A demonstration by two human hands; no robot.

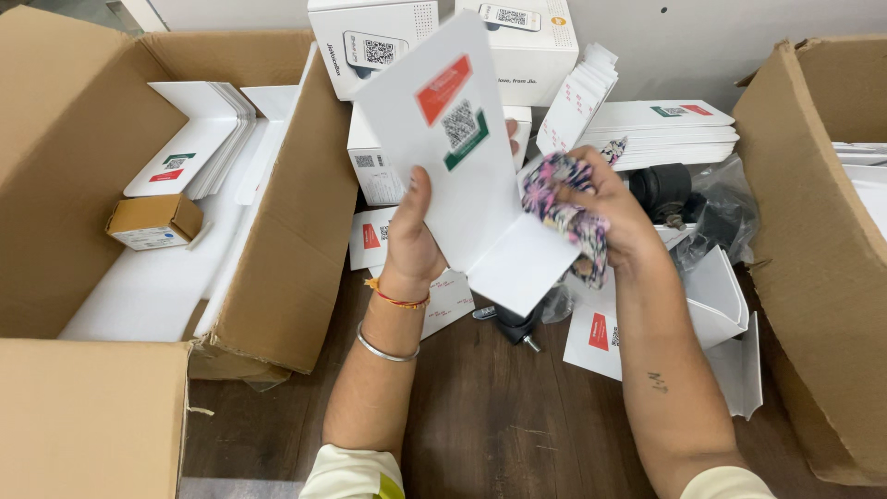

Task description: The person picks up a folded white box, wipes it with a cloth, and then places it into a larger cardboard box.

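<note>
Your left hand (pixel 413 242) pinches a folded white card stand (pixel 467 157) upright, its long axis tilting up and away, above the dark wooden floor (pixel 480 425). Your right hand (pixel 605 208), just right of it, clutches a floral cloth (pixel 564 208) against the card's lower flap.

white card (pixel 467 157) in left hand (pixel 411 236)

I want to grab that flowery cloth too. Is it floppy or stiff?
Probably floppy: the patterned cloth bunches and droops in the right hand. Likely light, pinched by fingers alone. The white folded card in the left hand looks stiffer, standing upright.
</note>
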